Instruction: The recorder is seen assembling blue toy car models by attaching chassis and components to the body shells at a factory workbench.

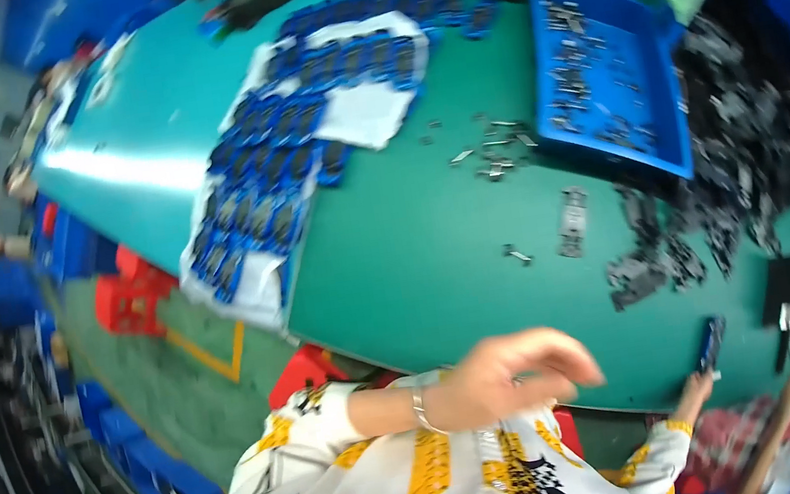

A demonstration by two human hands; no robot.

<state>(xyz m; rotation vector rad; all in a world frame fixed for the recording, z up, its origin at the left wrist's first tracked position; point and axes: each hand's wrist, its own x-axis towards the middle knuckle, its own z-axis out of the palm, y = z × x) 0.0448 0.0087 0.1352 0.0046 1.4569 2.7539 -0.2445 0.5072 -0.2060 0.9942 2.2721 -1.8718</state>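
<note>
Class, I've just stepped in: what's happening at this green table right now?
A person in a yellow-patterned sleeve sits at a green table. The left hand is raised, loosely curled and blurred, with no visible object in it. The right hand touches a small dark blue part at the table's edge. Rows of blue parts lie on white sheets; a blue tray and a black parts heap sit beyond.

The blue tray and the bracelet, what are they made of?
The blue tray looks like moulded plastic: one even bright colour, low walls, slight sheen. The bracelet on the left hand looks like silvery metal, thin and shiny, though the blur leaves that uncertain.
</note>
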